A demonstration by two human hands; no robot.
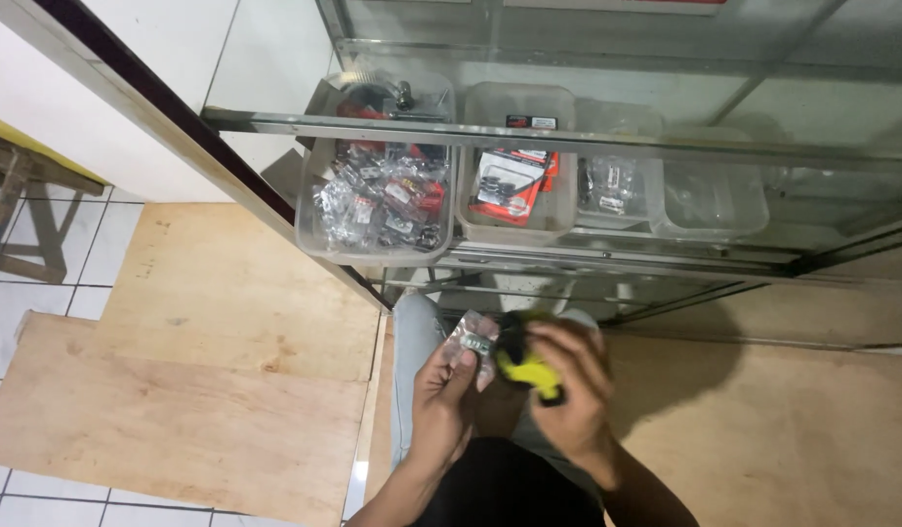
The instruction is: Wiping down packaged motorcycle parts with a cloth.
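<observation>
Down low before the glass cabinet (607, 146), the left hand (441, 390) pinches a small clear packet (473, 337) in a closed grip, while the right hand (568, 381) wraps a yellow-and-black tool (525, 369) close beside it.

Clear bins (378, 210) of small packets sit inside a glass cabinet (666, 59).

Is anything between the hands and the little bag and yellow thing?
No. The left hand already pinches the small clear bag, and the right hand grips the yellow and black thing. Both are touching what they hold, with nothing visible in between.
</observation>
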